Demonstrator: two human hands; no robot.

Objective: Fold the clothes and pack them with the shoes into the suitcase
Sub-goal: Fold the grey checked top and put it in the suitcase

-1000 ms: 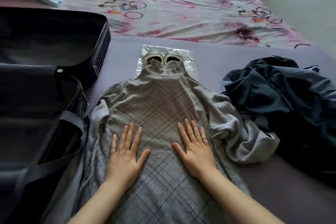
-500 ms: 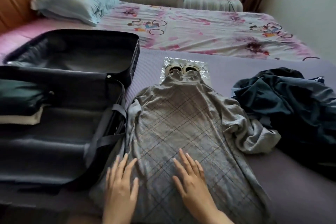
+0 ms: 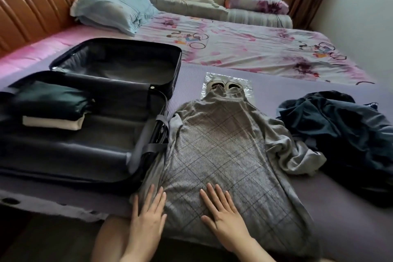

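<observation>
— Purple mat (image 3: 350, 229) covers the near part of the bed, with a flowered sheet (image 3: 255, 49) and a blue pillow (image 3: 112, 6) farther back. What lies on it?
— A grey checked sweater (image 3: 221, 147), spread flat, collar far and hem near. The sleeve on the right is bunched beside the body, and the left edge lies against the suitcase (image 3: 85, 161).
— And the hands?
— Both rest flat on the sweater's near end, fingers straight and slightly spread. The left hand (image 3: 146, 221) is at the left edge and the right hand (image 3: 223, 217) near the middle. Neither grips anything.
— The suitcase?
— Open at left, both halves lying flat. The near half holds a folded dark green garment (image 3: 49, 100) on a folded cream one (image 3: 53, 123).
— Shoes?
— A pale pair of shoes (image 3: 223, 86) sits on a clear plastic bag (image 3: 247, 89), just beyond the collar, which partly covers them. A heap of dark clothes (image 3: 340, 130) lies at right, just beside the bunched sleeve.
</observation>
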